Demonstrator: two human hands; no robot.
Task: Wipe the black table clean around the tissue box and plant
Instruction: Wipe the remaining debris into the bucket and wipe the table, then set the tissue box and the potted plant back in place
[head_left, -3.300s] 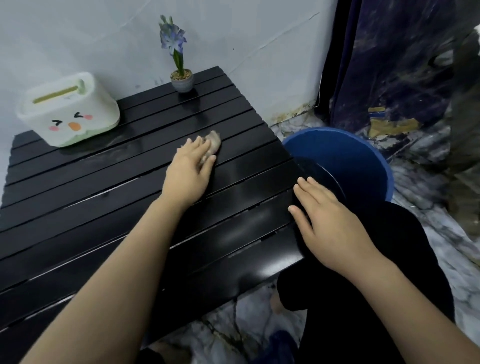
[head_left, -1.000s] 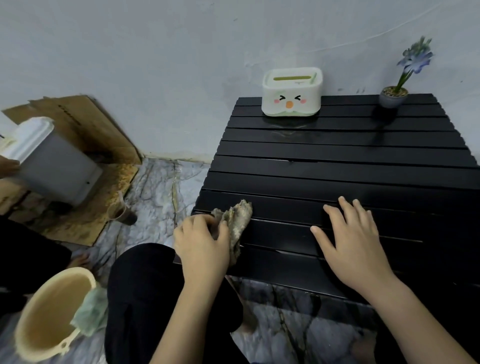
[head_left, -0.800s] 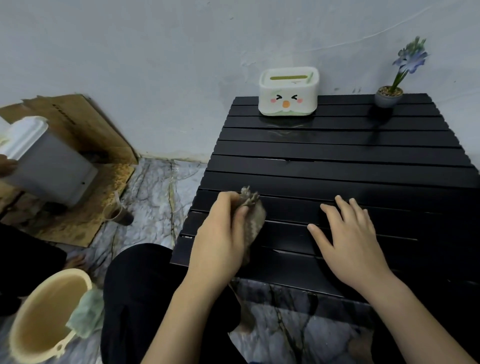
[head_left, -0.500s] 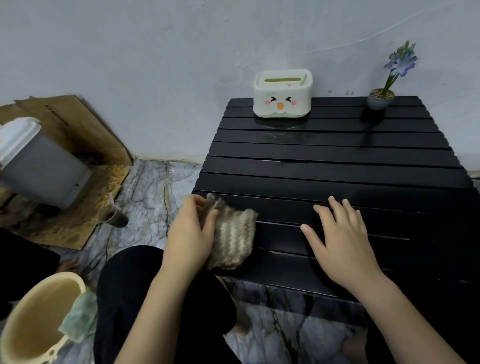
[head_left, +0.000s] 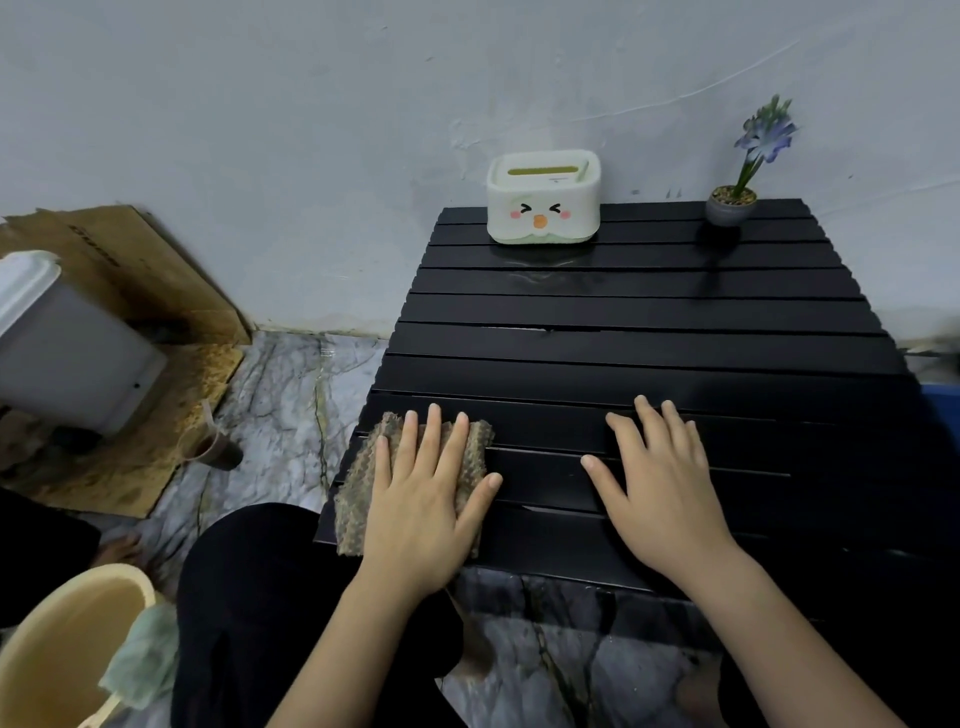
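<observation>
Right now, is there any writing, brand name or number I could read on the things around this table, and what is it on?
No text can be read.
Tissue box: only a drawn cartoon face; a tiny mark on its lid is too small to read.
Cardboard against the wall: dark printed lettering, too blurred and slanted to read.
Flower pot, cloth, black table: no lettering visible.

Single view only, from a camera worn on the person's head. It looks forward and steeply down across the black table (head_left: 649, 332) from its near edge toward the wall at its far edge. It sits close above the near edge; both forearms enter from the bottom of the frame. Wide-angle bending shows at the sides.
</observation>
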